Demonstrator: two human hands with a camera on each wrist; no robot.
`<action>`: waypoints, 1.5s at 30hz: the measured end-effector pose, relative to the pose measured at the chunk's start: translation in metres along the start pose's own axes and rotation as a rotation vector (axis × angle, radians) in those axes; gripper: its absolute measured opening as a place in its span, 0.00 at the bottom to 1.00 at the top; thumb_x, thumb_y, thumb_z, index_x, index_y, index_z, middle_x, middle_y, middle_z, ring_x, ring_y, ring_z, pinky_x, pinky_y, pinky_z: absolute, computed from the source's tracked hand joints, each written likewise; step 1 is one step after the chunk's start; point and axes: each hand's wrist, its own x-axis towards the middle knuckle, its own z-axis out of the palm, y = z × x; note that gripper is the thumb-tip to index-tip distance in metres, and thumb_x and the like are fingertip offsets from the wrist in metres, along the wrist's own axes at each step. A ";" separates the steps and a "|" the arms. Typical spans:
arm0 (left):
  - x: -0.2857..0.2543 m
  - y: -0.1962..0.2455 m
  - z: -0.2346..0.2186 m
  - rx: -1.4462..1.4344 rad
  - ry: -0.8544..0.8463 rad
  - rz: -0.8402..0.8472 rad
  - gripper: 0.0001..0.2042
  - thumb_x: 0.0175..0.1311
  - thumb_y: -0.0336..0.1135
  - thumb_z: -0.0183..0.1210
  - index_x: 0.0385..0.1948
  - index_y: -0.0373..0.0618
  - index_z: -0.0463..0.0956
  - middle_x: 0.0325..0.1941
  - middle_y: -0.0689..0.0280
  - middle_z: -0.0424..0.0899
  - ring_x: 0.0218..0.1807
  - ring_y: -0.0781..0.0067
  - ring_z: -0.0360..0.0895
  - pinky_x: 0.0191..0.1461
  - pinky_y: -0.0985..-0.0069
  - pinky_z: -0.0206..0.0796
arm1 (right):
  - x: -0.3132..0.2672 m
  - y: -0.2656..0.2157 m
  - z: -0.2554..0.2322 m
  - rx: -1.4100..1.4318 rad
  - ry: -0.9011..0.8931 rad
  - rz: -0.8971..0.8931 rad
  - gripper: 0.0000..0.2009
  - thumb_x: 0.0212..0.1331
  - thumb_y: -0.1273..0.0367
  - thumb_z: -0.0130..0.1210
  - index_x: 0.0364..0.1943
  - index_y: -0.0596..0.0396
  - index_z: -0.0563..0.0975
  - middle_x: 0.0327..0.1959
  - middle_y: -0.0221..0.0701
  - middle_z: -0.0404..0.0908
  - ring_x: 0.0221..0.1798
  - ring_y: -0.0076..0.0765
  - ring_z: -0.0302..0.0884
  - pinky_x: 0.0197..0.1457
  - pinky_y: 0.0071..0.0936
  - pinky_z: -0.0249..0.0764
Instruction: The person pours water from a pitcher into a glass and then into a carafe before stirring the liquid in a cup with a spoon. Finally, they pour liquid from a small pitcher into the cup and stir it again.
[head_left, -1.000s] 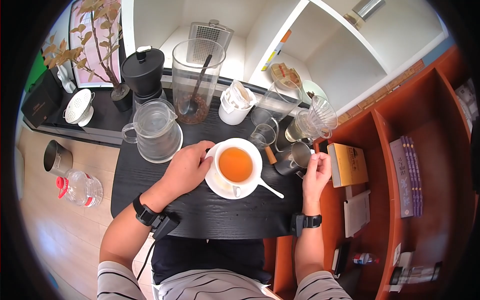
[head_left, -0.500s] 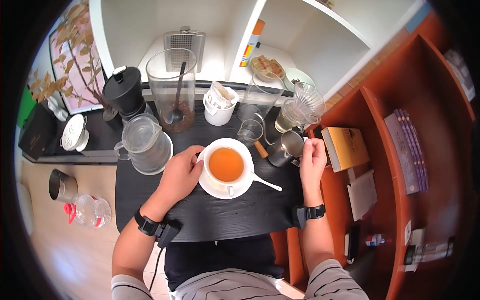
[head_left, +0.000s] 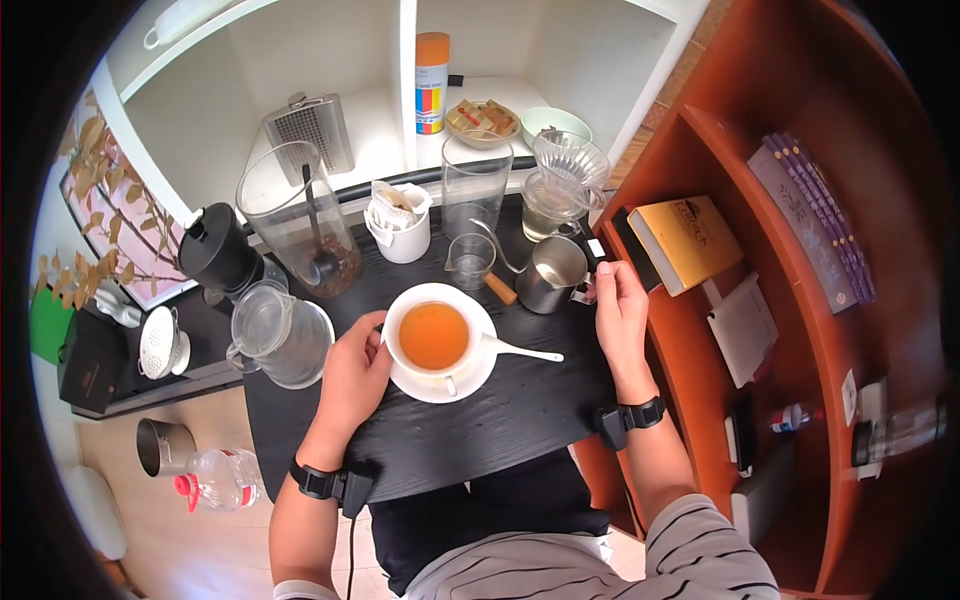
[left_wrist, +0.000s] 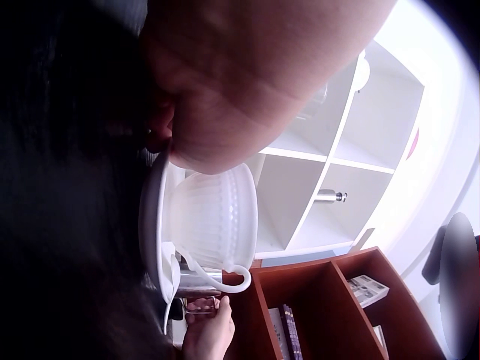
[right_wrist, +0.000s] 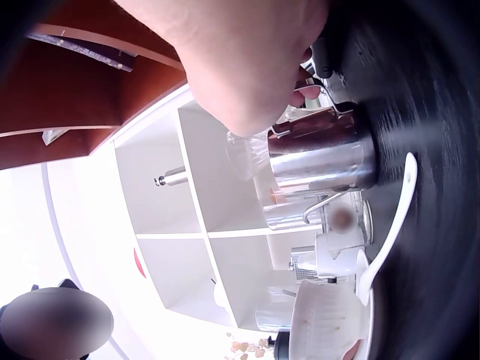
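Note:
A white cup of amber liquid [head_left: 433, 336] stands on a white saucer [head_left: 455, 390], with a white spoon [head_left: 525, 352] lying across the saucer's right side. My left hand [head_left: 350, 375] grips the saucer's left edge, thumb on top; its fingers under the rim are mostly hidden. In the left wrist view that hand [left_wrist: 240, 75] covers part of the saucer [left_wrist: 154, 225] beside the ribbed cup [left_wrist: 217, 210]. My right hand [head_left: 622, 320] pinches the handle of a steel pitcher [head_left: 545, 290] standing upright. The right wrist view shows fingers [right_wrist: 306, 91] round the pitcher's handle [right_wrist: 330, 94].
Behind the cup stand a small glass pitcher with a wooden handle [head_left: 500, 289], a white cup with a drip bag [head_left: 402, 240], tall glass containers and a dripper [head_left: 570, 165]. A lidded glass jug [head_left: 285, 340] is left of my left hand. A red-brown shelf [head_left: 790, 240] borders the right.
The head view has turned, so the table and the objects on it appear rotated and shifted left. Both hands keep their holds on the saucer and the pitcher handle.

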 end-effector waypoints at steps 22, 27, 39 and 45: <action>0.001 0.000 0.002 -0.041 -0.011 -0.041 0.17 0.70 0.22 0.61 0.60 0.36 0.81 0.29 0.71 0.83 0.28 0.86 0.74 0.36 0.82 0.68 | -0.002 0.003 -0.001 0.283 -0.300 0.148 0.21 0.82 0.58 0.55 0.27 0.52 0.72 0.20 0.18 0.69 0.25 0.12 0.62 0.28 0.20 0.58; 0.000 0.002 0.002 -0.043 -0.010 -0.034 0.17 0.69 0.22 0.61 0.60 0.36 0.81 0.29 0.70 0.84 0.29 0.86 0.75 0.37 0.82 0.69 | -0.003 0.009 -0.001 0.275 -0.265 0.078 0.21 0.81 0.58 0.57 0.27 0.54 0.73 0.21 0.16 0.65 0.25 0.12 0.58 0.28 0.21 0.56; 0.001 0.003 0.002 -0.056 -0.020 -0.052 0.18 0.70 0.22 0.61 0.60 0.36 0.80 0.31 0.72 0.84 0.30 0.87 0.75 0.37 0.83 0.68 | -0.008 -0.003 -0.002 0.067 -0.188 -0.100 0.21 0.81 0.62 0.57 0.26 0.55 0.68 0.22 0.16 0.62 0.28 0.13 0.55 0.30 0.23 0.55; 0.001 0.003 0.001 -0.054 -0.025 -0.050 0.17 0.70 0.22 0.61 0.60 0.37 0.80 0.31 0.72 0.84 0.29 0.87 0.74 0.36 0.83 0.68 | -0.005 0.009 0.001 0.123 -0.147 -0.065 0.22 0.81 0.61 0.57 0.25 0.57 0.68 0.20 0.19 0.60 0.27 0.16 0.55 0.29 0.26 0.57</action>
